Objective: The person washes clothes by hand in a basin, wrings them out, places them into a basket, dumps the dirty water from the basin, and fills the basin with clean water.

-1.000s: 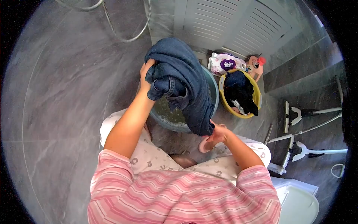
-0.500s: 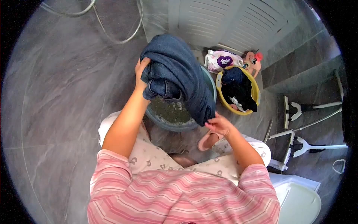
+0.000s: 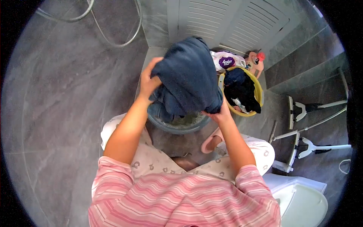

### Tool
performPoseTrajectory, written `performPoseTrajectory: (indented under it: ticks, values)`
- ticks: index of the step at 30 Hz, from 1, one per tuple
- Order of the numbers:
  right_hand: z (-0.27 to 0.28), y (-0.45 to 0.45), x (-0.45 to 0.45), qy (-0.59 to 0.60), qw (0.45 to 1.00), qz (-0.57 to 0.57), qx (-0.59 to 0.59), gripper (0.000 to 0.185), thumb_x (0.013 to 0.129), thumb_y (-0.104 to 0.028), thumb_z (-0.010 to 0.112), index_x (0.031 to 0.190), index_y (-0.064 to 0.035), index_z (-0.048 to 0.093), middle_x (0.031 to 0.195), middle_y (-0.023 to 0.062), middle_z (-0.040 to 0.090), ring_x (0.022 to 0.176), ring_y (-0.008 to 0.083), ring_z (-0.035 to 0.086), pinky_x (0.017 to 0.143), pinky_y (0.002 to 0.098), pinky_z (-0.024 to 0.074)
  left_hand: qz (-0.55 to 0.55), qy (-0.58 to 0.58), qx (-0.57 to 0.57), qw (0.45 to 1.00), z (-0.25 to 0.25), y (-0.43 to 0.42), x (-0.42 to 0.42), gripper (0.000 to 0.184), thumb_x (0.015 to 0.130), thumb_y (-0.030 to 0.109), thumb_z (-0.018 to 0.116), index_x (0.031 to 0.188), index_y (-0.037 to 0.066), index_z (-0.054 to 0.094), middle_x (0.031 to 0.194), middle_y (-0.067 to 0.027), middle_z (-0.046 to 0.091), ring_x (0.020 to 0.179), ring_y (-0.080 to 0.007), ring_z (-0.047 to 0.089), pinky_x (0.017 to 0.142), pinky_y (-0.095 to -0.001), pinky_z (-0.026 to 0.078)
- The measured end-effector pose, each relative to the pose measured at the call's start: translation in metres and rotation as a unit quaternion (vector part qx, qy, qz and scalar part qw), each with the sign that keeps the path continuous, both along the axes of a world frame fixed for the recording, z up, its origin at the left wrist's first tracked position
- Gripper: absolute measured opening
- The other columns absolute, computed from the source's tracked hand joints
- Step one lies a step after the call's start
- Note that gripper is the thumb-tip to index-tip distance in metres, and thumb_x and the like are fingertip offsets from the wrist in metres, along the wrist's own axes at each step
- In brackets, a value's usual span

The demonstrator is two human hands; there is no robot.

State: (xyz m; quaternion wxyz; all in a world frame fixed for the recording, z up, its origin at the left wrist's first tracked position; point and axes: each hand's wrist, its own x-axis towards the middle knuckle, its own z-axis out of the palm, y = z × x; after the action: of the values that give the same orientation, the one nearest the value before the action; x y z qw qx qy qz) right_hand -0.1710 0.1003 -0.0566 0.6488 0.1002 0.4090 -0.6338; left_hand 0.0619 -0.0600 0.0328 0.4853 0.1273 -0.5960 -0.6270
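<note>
Bunched dark-blue jeans [image 3: 187, 77] hang over a blue-grey round basin [image 3: 179, 129] that stands on the floor before me. My left hand [image 3: 150, 82] grips the left side of the bundle, thumb and fingers round the cloth. At the lower right corner of the denim, my right hand [image 3: 221, 113] holds it from beneath, some of its fingers hidden. Murky, foamy water [image 3: 187, 121] shows in the basin's near part; the cloth covers the rest.
Right of the basin, a yellow tub [image 3: 259, 92] holds dark clothes [image 3: 242, 90]. Behind it stand a "leke" pack [image 3: 228, 61] and a pink bottle [image 3: 257, 65]. A shower hose [image 3: 130, 41] loops at upper left. Mop-like tools [image 3: 306, 147] and a white lid [image 3: 304, 206] are at right.
The jeans have shifted right and been gathered into a rounder bundle, covering more of the basin. My right hand has moved up and closed on their lower corner; my left keeps its grip.
</note>
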Motion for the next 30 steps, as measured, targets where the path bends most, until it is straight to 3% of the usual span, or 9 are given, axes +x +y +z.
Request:
performPoseTrajectory:
  ticks: [2,6,8,14,16,20,21,23,30]
  values:
    - [-0.032,-0.016,-0.016,0.052,0.996,-0.052,-0.043,0.042,0.083,-0.047,0.051,0.108,-0.0127,0.056,0.119,0.0083,0.053,0.109,0.0261,0.048,0.088,0.0449,0.0401,0.049,-0.033,-0.093,0.994,-0.002,0.005,0.0,0.052,0.071,0.026,0.071,0.112,0.001,0.051,0.103,-0.0052,0.055,0.098,-0.0121,0.05,0.086,-0.0248,0.037]
    - [-0.016,-0.016,-0.066,0.199,0.957,-0.176,-0.115,0.016,0.078,-0.019,0.057,0.092,-0.0122,0.054,0.093,0.0026,0.056,0.087,0.019,0.053,0.076,0.0384,0.0445,0.052,0.002,-0.006,0.999,-0.013,0.009,0.006,0.045,0.076,0.025,0.066,0.111,0.001,0.051,0.103,-0.0045,0.055,0.096,-0.0127,0.05,0.085,-0.0259,0.038]
    - [0.06,-0.019,-0.049,0.337,0.892,-0.283,-0.102,0.017,0.074,-0.007,0.056,0.09,-0.011,0.049,0.087,0.0017,0.051,0.082,0.0177,0.05,0.075,0.0349,0.0441,0.052,0.071,0.147,0.985,-0.024,0.005,0.007,0.042,0.08,0.024,0.061,0.114,0.0,0.049,0.105,-0.0051,0.055,0.096,-0.0144,0.051,0.085,-0.0275,0.039]
    - [0.154,-0.022,-0.046,0.52,0.732,-0.269,-0.347,0.029,0.06,0.01,0.048,0.084,-0.0074,0.043,0.122,0.0143,0.044,0.106,0.0252,0.046,0.094,0.0362,0.0366,0.012,0.135,0.426,0.895,-0.044,0.018,-0.015,0.047,0.085,0.032,0.052,0.122,0.004,0.044,0.121,-0.0126,0.051,0.11,-0.0268,0.05,0.096,-0.0393,0.038]
    - [0.182,-0.022,-0.031,0.553,0.704,-0.241,-0.374,0.029,0.055,0.007,0.049,0.079,-0.0069,0.043,0.12,0.0167,0.046,0.109,0.0277,0.045,0.097,0.0365,0.0326,-0.053,0.121,0.474,0.871,-0.038,0.026,-0.019,0.051,0.086,0.037,0.048,0.125,0.004,0.043,0.123,-0.0135,0.049,0.111,-0.0273,0.049,0.098,-0.0407,0.036]
    - [0.216,-0.019,-0.004,0.766,0.478,-0.033,-0.429,0.027,0.048,0.001,0.055,0.071,-0.008,0.044,0.108,0.0192,0.054,0.102,0.0277,0.049,0.094,0.0364,0.032,-0.201,0.03,0.474,0.857,-0.071,-0.001,-0.024,0.054,0.085,0.039,0.045,0.126,0.005,0.043,0.125,-0.0151,0.048,0.112,-0.0269,0.048,0.096,-0.0409,0.037]
    - [0.223,-0.017,0.008,0.769,0.454,0.018,-0.449,0.025,0.048,-0.001,0.055,0.07,-0.0091,0.046,0.106,0.0186,0.055,0.1,0.0293,0.049,0.093,0.0382,0.0313,-0.235,-0.006,0.467,0.852,-0.069,-0.001,-0.028,0.053,0.085,0.039,0.045,0.126,0.004,0.043,0.125,-0.0151,0.048,0.112,-0.0268,0.048,0.096,-0.0408,0.037]
    - [0.237,-0.02,0.026,0.792,0.334,0.147,-0.489,0.025,0.049,-0.005,0.058,0.072,-0.0122,0.05,0.103,0.0142,0.056,0.095,0.0302,0.05,0.093,0.0455,0.0265,-0.296,-0.06,0.453,0.839,-0.059,0.009,-0.037,0.053,0.085,0.038,0.046,0.126,0.004,0.043,0.125,-0.0153,0.048,0.112,-0.0267,0.048,0.096,-0.0407,0.036]
    - [0.241,-0.034,0.111,0.692,0.199,0.313,-0.619,0.018,0.049,-0.005,0.061,0.065,-0.0056,0.053,0.086,0.008,0.052,0.089,0.0374,0.044,0.077,0.0491,0.0354,-0.39,-0.125,0.424,0.808,-0.03,0.032,-0.031,0.053,0.084,0.037,0.046,0.125,0.004,0.044,0.125,-0.0157,0.048,0.113,-0.0263,0.048,0.096,-0.0402,0.036]
